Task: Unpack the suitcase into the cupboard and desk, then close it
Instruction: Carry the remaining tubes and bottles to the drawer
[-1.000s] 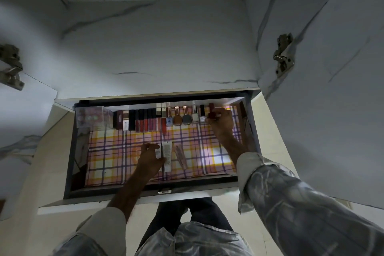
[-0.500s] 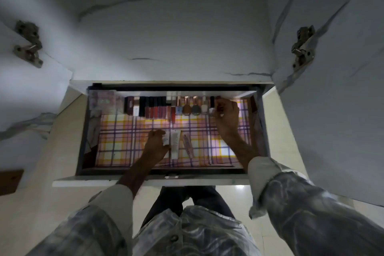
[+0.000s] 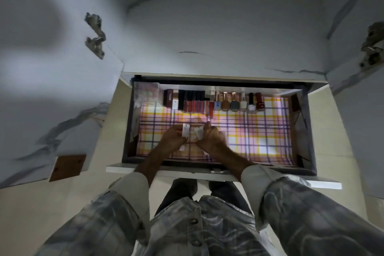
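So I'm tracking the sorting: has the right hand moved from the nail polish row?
Yes. The right hand has come off the nail polish row at the drawer's back, nearer the front, beside the left hand, gripping a white tube.

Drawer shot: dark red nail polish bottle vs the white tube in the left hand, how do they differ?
The nail polish bottle is dark red; the white tube is pale. The bottle sits in the back row untouched; the tube is gripped by the left hand mid-drawer. Both are inside the open drawer.
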